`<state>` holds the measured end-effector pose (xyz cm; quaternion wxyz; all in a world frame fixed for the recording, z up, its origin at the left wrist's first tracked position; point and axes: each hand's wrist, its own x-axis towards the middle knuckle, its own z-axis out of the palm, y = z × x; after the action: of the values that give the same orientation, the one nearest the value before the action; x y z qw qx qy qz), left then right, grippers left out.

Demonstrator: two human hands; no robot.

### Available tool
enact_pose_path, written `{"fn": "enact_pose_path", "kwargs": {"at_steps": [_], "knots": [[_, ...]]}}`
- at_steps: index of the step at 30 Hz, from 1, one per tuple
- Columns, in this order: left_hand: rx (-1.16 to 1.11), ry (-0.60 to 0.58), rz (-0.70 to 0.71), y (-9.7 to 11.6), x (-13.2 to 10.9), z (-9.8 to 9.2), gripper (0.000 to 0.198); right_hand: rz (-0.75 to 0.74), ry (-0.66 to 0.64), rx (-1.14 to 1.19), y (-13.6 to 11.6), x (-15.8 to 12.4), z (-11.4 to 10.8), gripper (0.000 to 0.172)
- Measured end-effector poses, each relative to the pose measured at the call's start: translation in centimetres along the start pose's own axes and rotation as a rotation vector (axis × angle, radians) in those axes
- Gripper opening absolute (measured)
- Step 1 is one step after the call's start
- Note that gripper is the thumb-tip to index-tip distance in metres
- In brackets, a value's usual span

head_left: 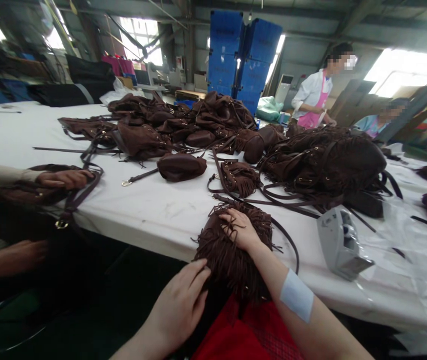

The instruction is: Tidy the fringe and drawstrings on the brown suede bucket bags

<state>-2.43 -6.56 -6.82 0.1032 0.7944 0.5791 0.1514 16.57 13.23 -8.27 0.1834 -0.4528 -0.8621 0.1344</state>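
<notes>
A dark brown fringed bag (pixel 232 245) lies at the front edge of the table, partly overhanging my lap. My right hand (pixel 240 230) rests on top of it, fingers stretched out among the fringe strands. At the bag's left side, my left hand (pixel 181 295) has its fingers curled together against the edge; the fingertips partly hide what they grip. A thin strap (pixel 292 240) curves out on the bag's right. Just behind it sits a smaller fringed pouch (pixel 240 177) with straps.
Brown bags are heaped along the white table (pixel 123 215). A grey tape dispenser (pixel 343 242) and clear plastic (pixel 408 255) lie to the right. On the left, a co-worker's hand (pixel 65 178) holds another bag. Two people are across the table; blue boxes (pixel 224 60) stand behind.
</notes>
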Motion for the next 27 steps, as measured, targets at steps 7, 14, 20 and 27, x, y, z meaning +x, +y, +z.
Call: {"fn": "enact_pose_path", "kwargs": {"at_steps": [7, 14, 20, 27], "knots": [[0.129, -0.099, 0.048, 2.3, 12.3, -1.3, 0.029, 0.017, 0.004, -0.013, 0.0, 0.2, 0.0, 0.036], [0.129, -0.328, 0.036, 2.2, 5.9, 0.0, 0.031, 0.018, 0.001, -0.032, -0.5, 0.8, -0.1, 0.031], [0.113, -0.504, 0.015, 2.3, 0.7, -0.5, 0.032, -0.094, -0.061, 0.019, -1.2, 0.8, -0.3, 0.027], [0.083, -0.482, 0.115, 2.8, -0.9, 1.2, 0.02, -0.032, -0.015, -0.076, -1.2, 1.0, 0.2, 0.042]]}}
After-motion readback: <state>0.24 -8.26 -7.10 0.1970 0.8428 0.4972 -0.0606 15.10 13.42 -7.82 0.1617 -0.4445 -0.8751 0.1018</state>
